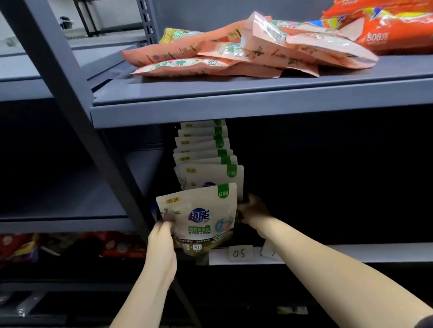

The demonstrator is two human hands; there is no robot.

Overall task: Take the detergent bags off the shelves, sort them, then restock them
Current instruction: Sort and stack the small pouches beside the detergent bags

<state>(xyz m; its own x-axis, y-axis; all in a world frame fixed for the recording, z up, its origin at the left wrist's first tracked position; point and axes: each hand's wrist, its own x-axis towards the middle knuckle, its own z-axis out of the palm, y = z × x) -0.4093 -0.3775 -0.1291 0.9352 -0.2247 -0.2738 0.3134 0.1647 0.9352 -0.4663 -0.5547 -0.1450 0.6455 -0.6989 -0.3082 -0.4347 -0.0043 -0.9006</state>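
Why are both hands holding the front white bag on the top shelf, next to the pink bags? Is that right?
Not quite. Both hands, left hand and right hand, hold the front white bag on the lower shelf, below the pink bags, as the head view shows.

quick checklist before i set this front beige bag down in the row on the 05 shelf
1. Left hand grips the front beige bag at its left edge: ok.
2. Right hand holds the bag's right edge: cannot tell, its fingers are in shadow behind the bag.
3. Bag upright, print facing out: ok.
4. Row of matching beige bags stands upright behind it: ok.
5. Bag lines up with the row: not ok, it sits slightly to the left.
6. Label 05 on the shelf edge readable, not covered: ok.
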